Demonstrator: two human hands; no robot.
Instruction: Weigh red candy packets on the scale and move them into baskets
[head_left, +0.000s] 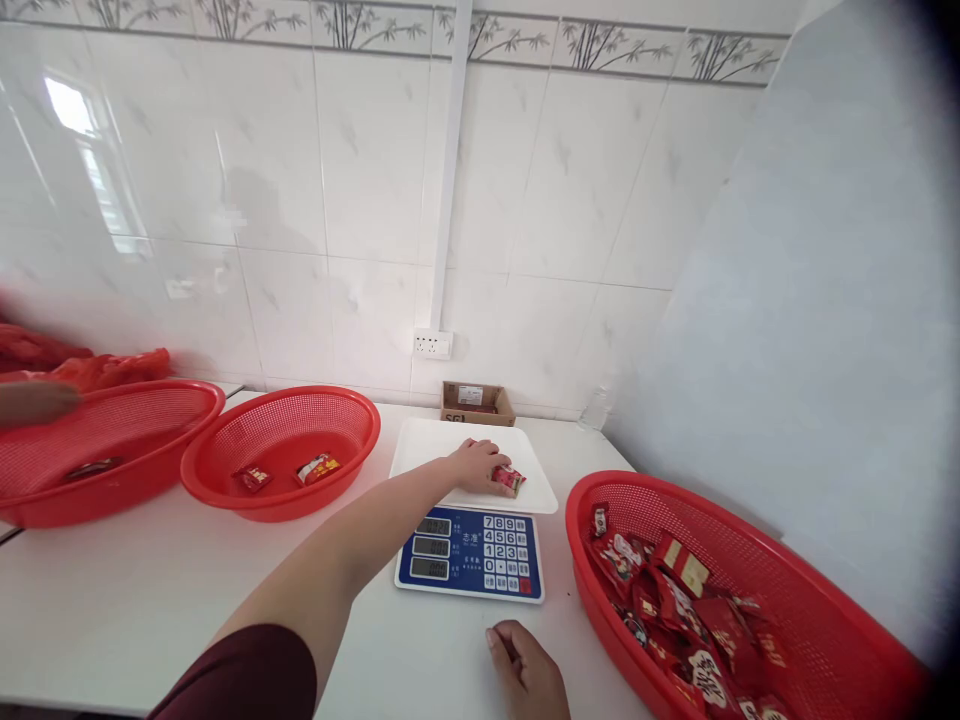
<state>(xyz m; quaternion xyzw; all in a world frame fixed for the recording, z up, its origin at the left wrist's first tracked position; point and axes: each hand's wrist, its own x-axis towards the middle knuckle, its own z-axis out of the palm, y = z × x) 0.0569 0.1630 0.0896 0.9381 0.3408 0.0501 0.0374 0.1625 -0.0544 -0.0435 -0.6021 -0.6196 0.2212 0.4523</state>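
Observation:
My left hand (480, 468) reaches over the white pan (420, 440) of a digital scale, its fingers closed over a small red snack packet (508, 478). Part of the packet sticks out past my fingers; the rest is hidden under them. Below the pan is the scale's blue keypad panel (469, 555), with small grey displays whose digits are hard to read. Near the front of the table my right hand (529, 672) is curled into a loose fist, with nothing visible in it. Beside it, a large red basket (600, 600) holds several red snack packets (675, 600).
A middle red basket (281, 402) contains a few packets. Another red basket (172, 400) stands at the left, with another person's hand (37, 402) over it and red plastic bags (97, 368) behind. By the wall are a cardboard box (478, 403) and a clear glass (597, 408).

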